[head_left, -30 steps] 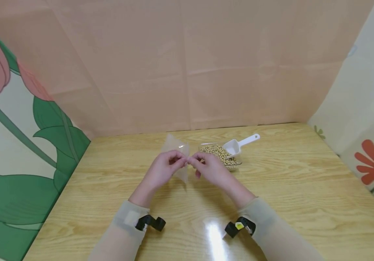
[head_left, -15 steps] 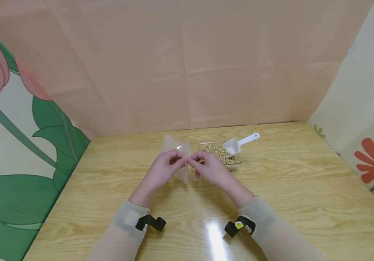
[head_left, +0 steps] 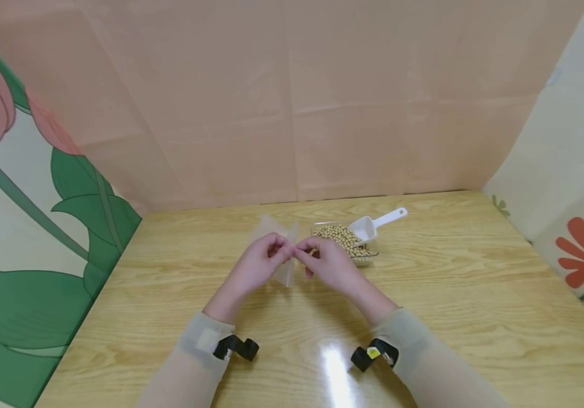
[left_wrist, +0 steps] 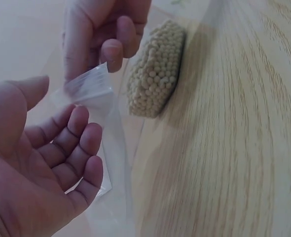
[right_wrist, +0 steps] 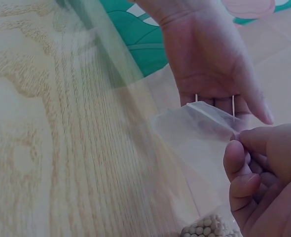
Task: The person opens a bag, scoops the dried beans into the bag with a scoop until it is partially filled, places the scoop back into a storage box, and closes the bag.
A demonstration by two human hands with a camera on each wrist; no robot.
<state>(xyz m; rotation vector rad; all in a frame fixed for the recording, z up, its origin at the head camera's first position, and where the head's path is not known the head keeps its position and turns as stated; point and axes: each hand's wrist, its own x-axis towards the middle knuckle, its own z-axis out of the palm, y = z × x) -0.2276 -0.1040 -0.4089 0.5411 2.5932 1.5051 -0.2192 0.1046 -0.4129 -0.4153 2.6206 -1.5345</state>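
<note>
A right hand (head_left: pixel 329 263) pinches the edge of a clear plastic bag (head_left: pixel 285 274) above a wood-grain desk (head_left: pixel 190 272), fingertips close to those of the left hand (head_left: pixel 256 263), whose bent fingers lie at the bag, thumb standing apart; whether they grip it cannot be told. Just beyond the right hand, a clear dish (head_left: pixel 370 258) of pale beans (head_left: pixel 335 233) bears a white scoop (head_left: pixel 365 230). A yellow patch (head_left: pixel 373 352) marks the right black camera (head_left: pixel 360 359), any lettering too small to read.

Just below the head frame's centre, a bag (head_left: pixel 265 228) is left of a container (head_left: pixel 372 253) of beans (head_left: pixel 335 233); a scoop (head_left: pixel 363 230) rests in the beans' right side.
</note>
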